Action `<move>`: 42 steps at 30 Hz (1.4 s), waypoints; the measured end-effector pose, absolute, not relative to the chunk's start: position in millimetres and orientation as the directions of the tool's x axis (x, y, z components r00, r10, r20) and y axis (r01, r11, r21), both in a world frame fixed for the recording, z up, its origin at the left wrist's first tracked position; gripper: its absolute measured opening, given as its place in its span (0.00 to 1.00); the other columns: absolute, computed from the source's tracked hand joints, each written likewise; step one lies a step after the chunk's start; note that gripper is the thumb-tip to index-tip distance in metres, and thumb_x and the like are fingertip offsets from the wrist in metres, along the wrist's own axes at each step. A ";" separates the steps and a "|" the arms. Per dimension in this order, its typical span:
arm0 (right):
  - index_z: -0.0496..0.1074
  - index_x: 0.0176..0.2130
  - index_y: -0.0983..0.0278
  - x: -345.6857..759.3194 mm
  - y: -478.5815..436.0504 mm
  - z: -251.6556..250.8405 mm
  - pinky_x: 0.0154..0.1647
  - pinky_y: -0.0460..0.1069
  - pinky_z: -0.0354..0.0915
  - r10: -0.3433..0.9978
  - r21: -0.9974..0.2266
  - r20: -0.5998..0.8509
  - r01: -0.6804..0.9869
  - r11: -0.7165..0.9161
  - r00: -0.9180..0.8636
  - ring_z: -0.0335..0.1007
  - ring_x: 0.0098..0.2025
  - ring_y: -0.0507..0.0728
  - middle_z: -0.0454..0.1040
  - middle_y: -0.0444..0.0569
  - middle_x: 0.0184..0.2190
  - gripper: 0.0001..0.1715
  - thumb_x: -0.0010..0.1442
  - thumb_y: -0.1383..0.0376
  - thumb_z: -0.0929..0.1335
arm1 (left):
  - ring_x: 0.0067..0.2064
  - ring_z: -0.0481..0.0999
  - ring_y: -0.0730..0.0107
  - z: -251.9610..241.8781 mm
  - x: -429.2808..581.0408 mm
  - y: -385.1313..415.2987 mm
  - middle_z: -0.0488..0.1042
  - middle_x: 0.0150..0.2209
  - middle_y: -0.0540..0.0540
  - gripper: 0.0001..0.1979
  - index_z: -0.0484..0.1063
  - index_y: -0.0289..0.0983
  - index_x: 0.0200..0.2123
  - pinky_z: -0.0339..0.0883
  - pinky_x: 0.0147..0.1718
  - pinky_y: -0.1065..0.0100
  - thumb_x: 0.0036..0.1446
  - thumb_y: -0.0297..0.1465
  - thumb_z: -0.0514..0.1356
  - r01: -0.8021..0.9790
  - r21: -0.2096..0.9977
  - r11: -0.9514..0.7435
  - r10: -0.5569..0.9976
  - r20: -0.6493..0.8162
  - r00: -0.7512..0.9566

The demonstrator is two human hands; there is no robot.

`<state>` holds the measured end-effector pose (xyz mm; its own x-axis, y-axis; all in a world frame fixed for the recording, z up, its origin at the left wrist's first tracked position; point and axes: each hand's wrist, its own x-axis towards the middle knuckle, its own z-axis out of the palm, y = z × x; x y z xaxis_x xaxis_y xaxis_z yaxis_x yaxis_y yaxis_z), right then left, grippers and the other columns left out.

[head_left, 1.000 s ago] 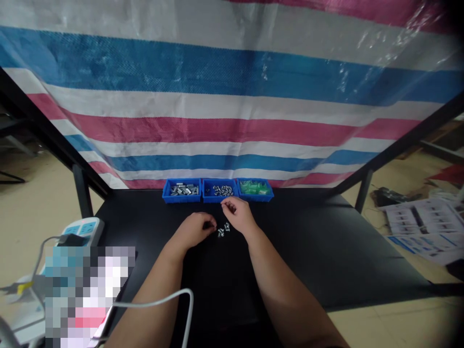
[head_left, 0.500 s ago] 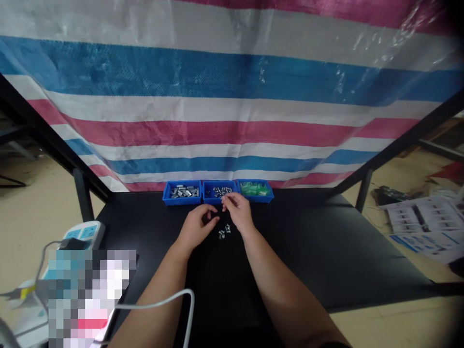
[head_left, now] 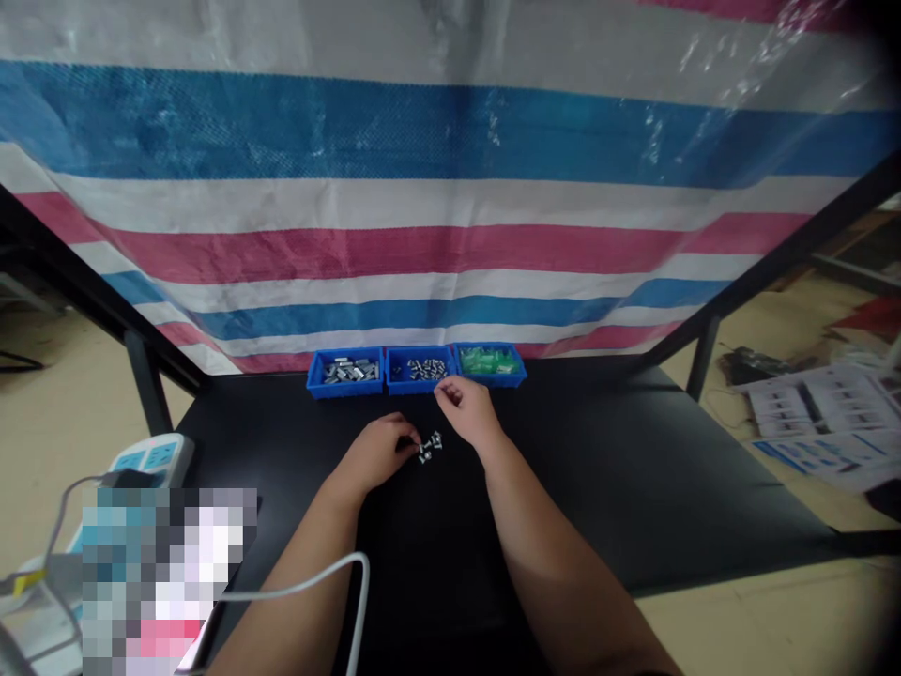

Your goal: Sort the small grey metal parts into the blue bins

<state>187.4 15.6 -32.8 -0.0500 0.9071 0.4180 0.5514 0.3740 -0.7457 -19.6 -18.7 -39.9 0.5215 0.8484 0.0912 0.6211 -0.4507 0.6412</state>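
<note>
Your left hand [head_left: 373, 453] has closed in on the loose metal fasteners [head_left: 429, 449], set handy on the black counter [head_left: 598, 488] below the middle blue tray [head_left: 412, 389]. Your right hand [head_left: 465, 411] hovers near that tray, both grips pressed together; whether either pinches anything can't be told.

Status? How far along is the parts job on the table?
Done: a small cluster of metal parts lies out on the black table. In hand: the left hand is at the cluster, the right hand beside it; grips unclear. Left: the grey bin, silver bin and green bin hold many pieces.
</note>
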 end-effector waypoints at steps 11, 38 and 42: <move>0.78 0.36 0.61 196.7 14.3 -32.2 0.30 0.47 0.63 0.909 -0.713 0.345 0.564 0.417 -0.235 0.66 0.26 0.52 0.76 0.45 0.27 0.08 0.61 0.65 0.67 | 0.39 0.76 0.64 -38.9 -15.9 -20.4 0.76 0.39 0.46 0.09 0.80 0.44 0.40 0.69 0.42 0.64 0.57 0.28 0.63 0.617 0.607 -0.501 0.832 0.140 0.537; 0.72 0.39 0.61 169.7 24.0 -38.4 0.36 0.51 0.75 0.939 -0.946 0.318 0.109 0.305 0.135 0.77 0.30 0.56 0.78 0.47 0.30 0.18 0.58 0.51 0.72 | 0.32 0.72 0.70 -25.2 -22.0 -20.7 0.73 0.33 0.49 0.14 0.76 0.38 0.41 0.64 0.33 0.69 0.51 0.22 0.59 0.471 0.769 -0.432 0.860 0.195 0.471; 0.75 0.48 0.62 168.7 27.9 -39.8 0.40 0.51 0.74 0.927 -0.925 0.338 0.236 0.297 0.161 0.78 0.34 0.57 0.80 0.50 0.35 0.21 0.60 0.53 0.71 | 0.35 0.73 0.68 -23.6 -23.5 -24.2 0.74 0.35 0.47 0.13 0.78 0.39 0.40 0.65 0.36 0.69 0.49 0.24 0.63 0.471 0.748 -0.468 0.796 0.125 0.593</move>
